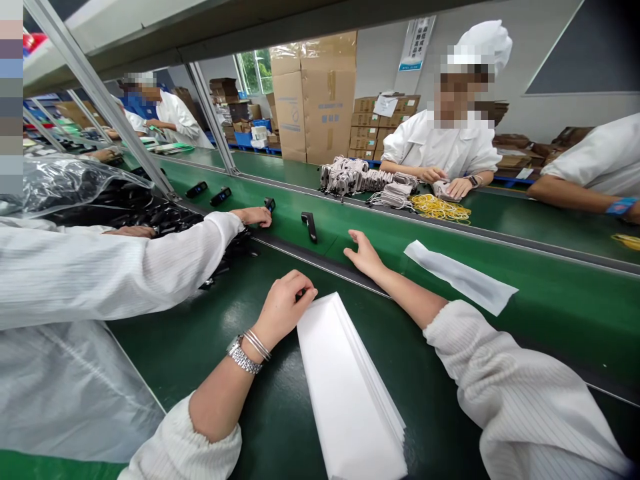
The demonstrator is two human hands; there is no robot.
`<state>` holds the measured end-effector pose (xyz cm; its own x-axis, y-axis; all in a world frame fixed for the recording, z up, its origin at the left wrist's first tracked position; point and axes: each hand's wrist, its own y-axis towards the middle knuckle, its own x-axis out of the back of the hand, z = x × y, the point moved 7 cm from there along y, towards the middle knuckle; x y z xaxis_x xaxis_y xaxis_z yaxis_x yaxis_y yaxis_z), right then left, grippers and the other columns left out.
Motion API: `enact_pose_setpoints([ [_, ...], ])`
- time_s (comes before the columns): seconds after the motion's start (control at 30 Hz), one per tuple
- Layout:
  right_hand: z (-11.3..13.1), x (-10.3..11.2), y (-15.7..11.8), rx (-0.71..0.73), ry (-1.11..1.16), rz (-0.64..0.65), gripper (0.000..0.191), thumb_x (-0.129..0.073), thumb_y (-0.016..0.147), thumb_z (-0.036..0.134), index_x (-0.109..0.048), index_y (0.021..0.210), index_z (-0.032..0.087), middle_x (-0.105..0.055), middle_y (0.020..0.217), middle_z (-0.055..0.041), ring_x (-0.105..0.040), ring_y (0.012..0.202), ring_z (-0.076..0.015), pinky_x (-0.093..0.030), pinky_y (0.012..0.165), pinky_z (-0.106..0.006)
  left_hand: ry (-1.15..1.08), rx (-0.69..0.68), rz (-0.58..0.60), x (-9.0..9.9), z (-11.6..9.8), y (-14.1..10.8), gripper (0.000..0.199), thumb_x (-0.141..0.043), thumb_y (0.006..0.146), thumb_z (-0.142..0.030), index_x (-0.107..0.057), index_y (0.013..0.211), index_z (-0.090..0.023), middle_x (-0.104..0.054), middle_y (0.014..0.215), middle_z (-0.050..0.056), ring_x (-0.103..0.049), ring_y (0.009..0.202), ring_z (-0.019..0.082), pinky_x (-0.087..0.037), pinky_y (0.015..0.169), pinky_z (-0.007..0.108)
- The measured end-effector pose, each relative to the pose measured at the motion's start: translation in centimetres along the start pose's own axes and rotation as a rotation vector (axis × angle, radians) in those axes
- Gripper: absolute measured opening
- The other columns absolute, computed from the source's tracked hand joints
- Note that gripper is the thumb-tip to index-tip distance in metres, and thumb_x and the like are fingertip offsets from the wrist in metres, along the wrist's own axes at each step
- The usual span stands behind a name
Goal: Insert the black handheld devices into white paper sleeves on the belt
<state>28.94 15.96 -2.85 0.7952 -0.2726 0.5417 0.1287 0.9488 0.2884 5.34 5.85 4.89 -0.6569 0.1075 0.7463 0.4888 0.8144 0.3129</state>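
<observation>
My left hand (286,308) lies at the far end of a tall stack of white paper sheets (345,393), its fingers curled down and partly hidden. Silver bracelets and a metal watch (245,352) circle that wrist. My right hand (363,257) rests open on the green conveyor belt (540,307), holding nothing. Nearest to it stands a small black plastic piece (310,225), a little to the left and farther off. A long white paper strip (460,277) lies on the belt to its right.
A co-worker's white-sleeved arm (115,267) reaches in from the left over black items in clear plastic (145,207). Across the belt, another person (440,143) works beside bundled loops and yellow rubber bands (440,208). Cartons (315,100) stand behind.
</observation>
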Motion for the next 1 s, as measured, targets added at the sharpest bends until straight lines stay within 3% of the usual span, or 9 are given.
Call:
enact_pose_setpoints([
  [0.37, -0.02, -0.15, 0.01, -0.001, 0.004, 0.010, 0.061, -0.058, 0.081, 0.025, -0.043, 0.139, 0.016, -0.048, 0.146, -0.0162, -0.045, 0.138, -0.0281, -0.036, 0.116, -0.045, -0.006, 0.008, 0.011, -0.04, -0.02, -0.03, 0.017, -0.055, 0.091, -0.022, -0.060, 0.075, -0.018, -0.060, 0.083, 0.001, -0.054, 0.072, 0.013, -0.041, 0.063, 0.026],
  [1.0, -0.01, -0.11, 0.02, 0.016, 0.016, -0.009, 0.061, -0.062, 0.080, 0.027, -0.043, 0.139, 0.023, -0.049, 0.144, -0.0121, -0.046, 0.136, -0.0281, -0.036, 0.114, -0.048, 0.000, -0.009, 0.005, 0.09, -0.15, 0.08, 0.018, -0.054, 0.090, -0.023, -0.060, 0.073, -0.018, -0.061, 0.082, 0.002, -0.055, 0.071, 0.014, -0.042, 0.061, 0.025],
])
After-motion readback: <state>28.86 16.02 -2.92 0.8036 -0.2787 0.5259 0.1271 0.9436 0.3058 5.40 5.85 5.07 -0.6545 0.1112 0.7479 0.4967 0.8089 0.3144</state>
